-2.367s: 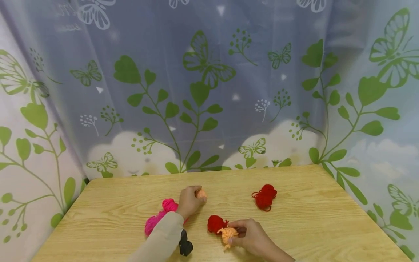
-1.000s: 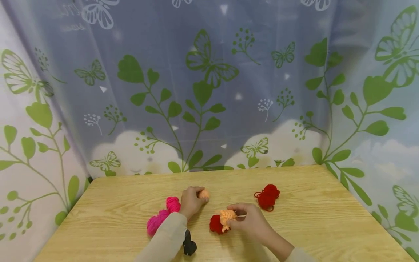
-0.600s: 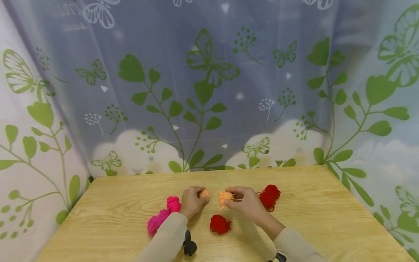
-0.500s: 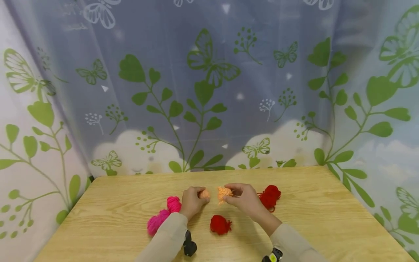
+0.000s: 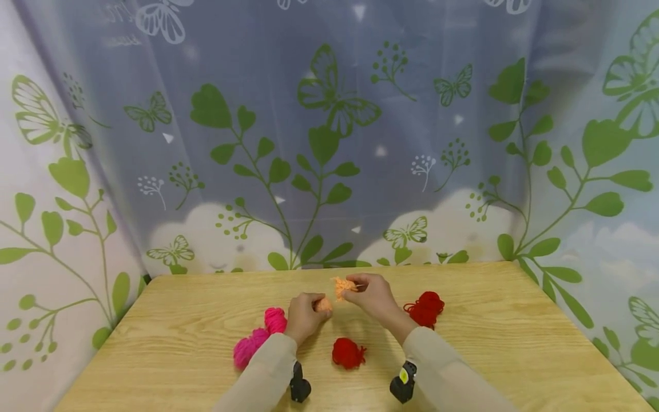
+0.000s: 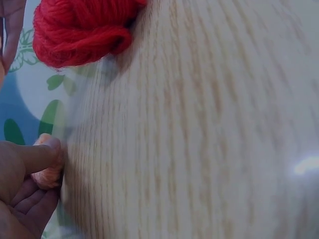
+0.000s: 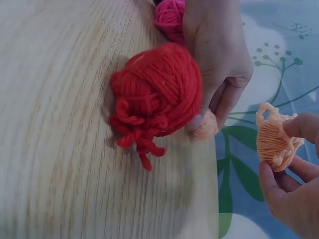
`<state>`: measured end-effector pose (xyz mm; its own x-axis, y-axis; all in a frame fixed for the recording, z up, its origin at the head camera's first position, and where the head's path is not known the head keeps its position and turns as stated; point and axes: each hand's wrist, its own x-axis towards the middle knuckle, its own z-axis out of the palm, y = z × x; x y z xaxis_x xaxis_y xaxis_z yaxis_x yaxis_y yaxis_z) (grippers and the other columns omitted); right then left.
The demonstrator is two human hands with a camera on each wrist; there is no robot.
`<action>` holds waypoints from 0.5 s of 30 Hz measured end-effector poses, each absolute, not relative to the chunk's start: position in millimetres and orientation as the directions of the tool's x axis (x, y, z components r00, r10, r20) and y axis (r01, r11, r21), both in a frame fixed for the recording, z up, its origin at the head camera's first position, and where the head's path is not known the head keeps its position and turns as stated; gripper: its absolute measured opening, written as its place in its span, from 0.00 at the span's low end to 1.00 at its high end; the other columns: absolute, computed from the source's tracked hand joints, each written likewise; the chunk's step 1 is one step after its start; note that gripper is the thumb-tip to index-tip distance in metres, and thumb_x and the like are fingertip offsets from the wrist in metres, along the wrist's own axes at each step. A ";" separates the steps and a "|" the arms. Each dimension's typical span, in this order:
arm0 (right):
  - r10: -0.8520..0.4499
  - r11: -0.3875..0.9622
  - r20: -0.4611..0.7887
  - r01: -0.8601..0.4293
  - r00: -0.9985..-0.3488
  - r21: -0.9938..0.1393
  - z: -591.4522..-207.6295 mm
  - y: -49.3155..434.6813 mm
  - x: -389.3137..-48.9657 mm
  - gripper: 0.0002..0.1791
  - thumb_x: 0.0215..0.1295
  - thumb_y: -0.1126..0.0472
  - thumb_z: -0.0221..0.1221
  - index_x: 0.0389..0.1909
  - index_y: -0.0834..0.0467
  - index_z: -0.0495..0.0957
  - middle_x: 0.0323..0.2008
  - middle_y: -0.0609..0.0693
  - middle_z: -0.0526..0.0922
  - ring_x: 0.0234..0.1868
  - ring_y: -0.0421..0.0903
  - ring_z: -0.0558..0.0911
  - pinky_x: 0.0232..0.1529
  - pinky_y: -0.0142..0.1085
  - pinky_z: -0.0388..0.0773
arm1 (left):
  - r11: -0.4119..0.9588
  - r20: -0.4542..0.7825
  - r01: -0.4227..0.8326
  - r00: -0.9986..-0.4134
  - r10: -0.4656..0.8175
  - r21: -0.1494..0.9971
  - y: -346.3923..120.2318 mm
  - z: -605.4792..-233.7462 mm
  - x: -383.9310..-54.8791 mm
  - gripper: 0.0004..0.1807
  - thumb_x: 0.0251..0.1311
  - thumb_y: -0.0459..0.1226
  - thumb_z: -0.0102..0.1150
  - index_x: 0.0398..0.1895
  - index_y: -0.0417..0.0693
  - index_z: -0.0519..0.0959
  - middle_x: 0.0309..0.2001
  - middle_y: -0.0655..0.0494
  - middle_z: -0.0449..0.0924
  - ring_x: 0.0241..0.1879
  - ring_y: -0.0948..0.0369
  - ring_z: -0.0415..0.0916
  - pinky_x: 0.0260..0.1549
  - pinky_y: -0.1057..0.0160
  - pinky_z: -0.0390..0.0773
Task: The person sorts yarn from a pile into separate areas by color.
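Observation:
My left hand (image 5: 304, 316) pinches a small peach yarn ball (image 5: 322, 305) near the middle of the table; in the left wrist view thumb and fingers close round this ball (image 6: 48, 174). Just right of it and a bit farther back, my right hand (image 5: 374, 296) holds a second peach yarn ball (image 5: 344, 288) between thumb and fingers. Loose strands stick out of that second ball (image 7: 276, 142) in the right wrist view, where it hangs above the table. The two peach balls are close together but apart. A red yarn ball (image 5: 348, 353) lies between my forearms, nearer to me.
Another red yarn ball (image 5: 426, 309) with loose loops lies right of my right hand. Two pink yarn balls, one brighter (image 5: 275, 320) and one more magenta (image 5: 250, 347), touch beside my left forearm. A patterned curtain (image 5: 329, 143) rises behind the wooden table (image 5: 170, 332).
My right hand has carried its peach ball from beside the near red ball away from me, up next to my left hand. My left hand has stayed put with its ball.

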<state>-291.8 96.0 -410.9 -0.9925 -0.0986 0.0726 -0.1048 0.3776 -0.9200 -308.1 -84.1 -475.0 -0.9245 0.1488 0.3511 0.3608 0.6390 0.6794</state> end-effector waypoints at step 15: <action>-0.055 0.386 0.054 -0.071 -0.997 -0.920 -428.8 86.2 -312.4 0.21 0.57 0.64 0.66 0.52 0.67 0.79 0.49 0.60 0.82 0.49 0.55 0.80 0.43 0.40 0.81 | 0.650 0.365 0.364 -0.920 0.141 0.667 -84.6 -477.5 -309.2 0.19 0.46 0.31 0.73 0.43 0.31 0.83 0.41 0.40 0.84 0.45 0.45 0.80 0.44 0.50 0.79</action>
<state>-312.4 86.2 -428.8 -0.9970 -0.0554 0.0537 -0.0710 0.3860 -0.9198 -309.2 -84.6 -477.5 -0.9203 0.1413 0.3649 0.3642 0.6499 0.6670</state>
